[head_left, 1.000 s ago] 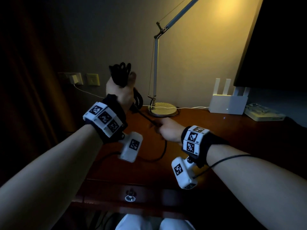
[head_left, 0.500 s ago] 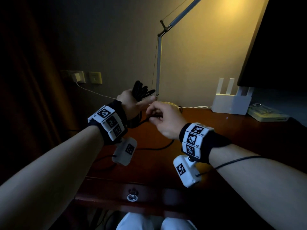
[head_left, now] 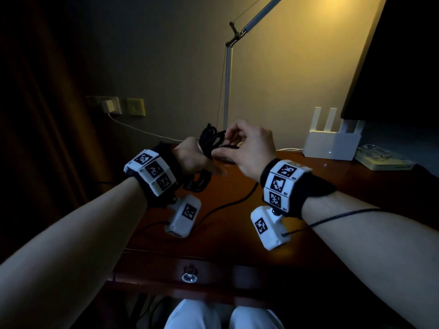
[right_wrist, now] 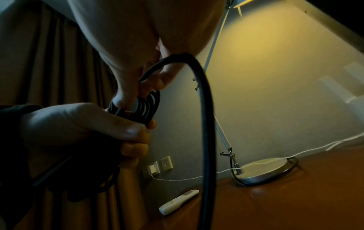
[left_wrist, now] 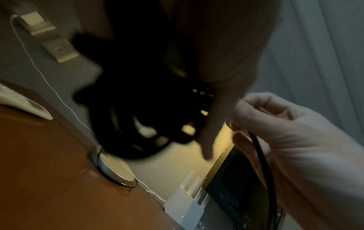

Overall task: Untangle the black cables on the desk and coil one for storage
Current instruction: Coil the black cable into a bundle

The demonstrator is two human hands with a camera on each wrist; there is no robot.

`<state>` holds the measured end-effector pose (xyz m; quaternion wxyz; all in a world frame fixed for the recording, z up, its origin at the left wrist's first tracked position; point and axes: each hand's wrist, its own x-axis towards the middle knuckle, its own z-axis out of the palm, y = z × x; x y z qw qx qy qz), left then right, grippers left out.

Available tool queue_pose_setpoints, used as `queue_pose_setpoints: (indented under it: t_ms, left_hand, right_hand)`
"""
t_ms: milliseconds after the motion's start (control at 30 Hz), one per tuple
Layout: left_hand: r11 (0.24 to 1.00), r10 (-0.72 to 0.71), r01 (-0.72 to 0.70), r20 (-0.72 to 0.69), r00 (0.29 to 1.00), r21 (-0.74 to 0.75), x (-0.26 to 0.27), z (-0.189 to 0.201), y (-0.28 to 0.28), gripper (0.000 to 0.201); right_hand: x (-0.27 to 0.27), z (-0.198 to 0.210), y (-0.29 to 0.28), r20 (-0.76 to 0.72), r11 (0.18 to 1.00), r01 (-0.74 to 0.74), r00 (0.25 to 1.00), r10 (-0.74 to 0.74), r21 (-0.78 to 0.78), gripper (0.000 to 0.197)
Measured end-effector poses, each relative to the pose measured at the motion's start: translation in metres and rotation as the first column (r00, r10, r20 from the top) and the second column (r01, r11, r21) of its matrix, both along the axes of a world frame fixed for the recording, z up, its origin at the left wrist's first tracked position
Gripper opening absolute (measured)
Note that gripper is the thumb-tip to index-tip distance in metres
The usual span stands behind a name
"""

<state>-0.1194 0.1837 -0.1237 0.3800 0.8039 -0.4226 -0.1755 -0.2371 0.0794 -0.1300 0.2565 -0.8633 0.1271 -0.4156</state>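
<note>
Fingers of the left hand [head_left: 193,157] grip a coiled black rubber cable [head_left: 210,138] — the right hand [head_left: 249,150] pinches its loose strand above the reddish wooden desk [head_left: 332,186].

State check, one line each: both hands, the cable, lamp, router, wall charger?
left hand: grips the coiled loops
right hand: pinches the loose strand at the coil
black cable: partly coiled, tail trailing onto the desk
desk lamp: lit
router: powered, indicator light on
wall charger: plugged in

Dim room, warm lamp [head_left: 228,74] glow on wall, deep shadows, blurred left-wrist foreground
</note>
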Motion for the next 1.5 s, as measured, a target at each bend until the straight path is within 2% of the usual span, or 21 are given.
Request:
queue_pose_setpoints:
  t_ms: [67, 167, 267, 367, 433, 567, 633, 700, 767, 867, 933, 967, 1000, 1067, 1100, 1133, 1267, 1367, 1433, 1500]
  left_hand:
    - [0.987, 0.129, -0.133, -0.054, 0.99, -0.091, 0.004, -0.003, -0.004, 0.025]
    - [0.897, 0.401, -0.424, -0.172, 0.9, -0.123, 0.013, -0.001, -0.004, 0.05]
    - [0.851, 0.462, -0.505, -0.25, 0.851, -0.143, 0.018, -0.001, -0.003, 0.06]
    - [0.839, 0.501, -0.536, -0.25, 0.829, -0.095, 0.012, -0.002, -0.002, 0.062]
    - [0.845, 0.489, -0.527, -0.266, 0.831, -0.095, 0.011, -0.004, -0.004, 0.059]
    - [0.917, 0.348, -0.385, -0.262, 0.9, -0.106, 0.004, -0.004, -0.005, 0.035]
    - [0.955, 0.254, -0.285, -0.268, 0.929, -0.084, 0.0, -0.003, -0.004, 0.04]
    - [0.981, 0.133, -0.17, -0.315, 0.94, -0.093, -0.004, -0.003, -0.002, 0.034]
    - [0.986, 0.038, -0.096, -0.381, 0.924, -0.135, -0.008, -0.002, -0.001, 0.03]
    - [0.97, -0.023, -0.088, -0.449, 0.893, -0.225, -0.013, 0.002, 0.0, 0.035]
    - [0.956, -0.029, -0.127, -0.515, 0.857, -0.265, -0.011, 0.004, 0.001, 0.033]
    - [0.947, -0.032, -0.152, -0.551, 0.834, -0.284, -0.009, 0.005, 0.001, 0.031]
    - [0.939, -0.038, -0.17, -0.581, 0.813, -0.299, -0.007, 0.005, 0.002, 0.029]
    - [0.93, -0.058, -0.189, -0.633, 0.772, -0.315, -0.005, 0.004, 0.002, 0.027]
    - [0.929, -0.072, -0.187, -0.65, 0.756, -0.321, -0.006, 0.004, 0.003, 0.025]
    - [0.93, -0.091, -0.172, -0.657, 0.748, -0.325, -0.009, 0.004, 0.003, 0.021]
    - [0.932, -0.22, -0.056, -0.683, 0.696, -0.358, -0.023, 0.011, 0.009, 0.022]
    - [0.917, -0.295, -0.005, -0.687, 0.664, -0.398, -0.032, 0.017, 0.008, 0.02]
    - [0.914, -0.277, -0.044, -0.698, 0.661, -0.404, -0.036, 0.018, 0.006, 0.012]
    - [0.918, -0.208, -0.102, -0.683, 0.701, -0.384, -0.035, 0.017, 0.004, 0.016]
  right_hand:
    - [0.001, 0.0, -0.002, 0.031, 0.999, -0.004, 1.0, 0.002, 0.048, 0.024]
    - [-0.001, 0.0, -0.009, -0.025, 0.964, -0.077, 0.996, 0.086, 0.256, 0.007]
    - [-0.005, -0.007, -0.012, -0.107, 0.875, -0.191, 0.959, 0.264, 0.445, 0.008]
    - [-0.004, -0.011, -0.011, -0.079, 0.853, -0.237, 0.949, 0.306, 0.466, 0.014]
    - [-0.003, -0.007, -0.01, -0.003, 0.842, -0.276, 0.95, 0.313, 0.463, 0.015]
    - [0.001, 0.007, -0.012, 0.152, 0.854, -0.334, 0.943, 0.297, 0.399, 0.022]
    - [0.004, 0.01, -0.013, 0.212, 0.867, -0.347, 0.934, 0.286, 0.359, 0.021]
    - [0.007, 0.01, -0.016, 0.238, 0.886, -0.287, 0.949, 0.209, 0.364, 0.017]
    - [0.008, 0.009, -0.019, 0.198, 0.865, -0.188, 0.975, 0.105, 0.465, 0.033]
    - [0.007, 0.006, -0.024, 0.082, 0.758, -0.151, 0.988, 0.129, 0.635, 0.07]
    - [0.005, 0.003, -0.027, 0.066, 0.69, -0.214, 0.97, 0.234, 0.692, 0.076]
    - [0.004, 0.002, -0.028, 0.119, 0.624, -0.28, 0.951, 0.287, 0.73, 0.067]
    - [0.003, 0.002, -0.029, 0.217, 0.524, -0.365, 0.921, 0.323, 0.77, 0.054]
    - [0.002, 0.005, -0.031, 0.411, 0.336, -0.504, 0.857, 0.312, 0.796, 0.031]
    - [0.002, 0.006, -0.031, 0.446, 0.314, -0.522, 0.849, 0.285, 0.793, 0.025]
    - [0.004, 0.007, -0.031, 0.448, 0.326, -0.516, 0.855, 0.263, 0.792, 0.02]
    - [0.012, 0.006, -0.024, 0.338, 0.501, -0.395, 0.919, 0.204, 0.77, 0.011]
    - [0.015, 0.0, -0.016, 0.196, 0.614, -0.289, 0.956, 0.217, 0.734, 0.017]
    - [0.015, -0.002, -0.013, 0.117, 0.687, -0.218, 0.975, 0.191, 0.694, 0.01]
    - [0.014, -0.002, -0.01, 0.107, 0.707, -0.196, 0.98, 0.169, 0.68, 0.013]
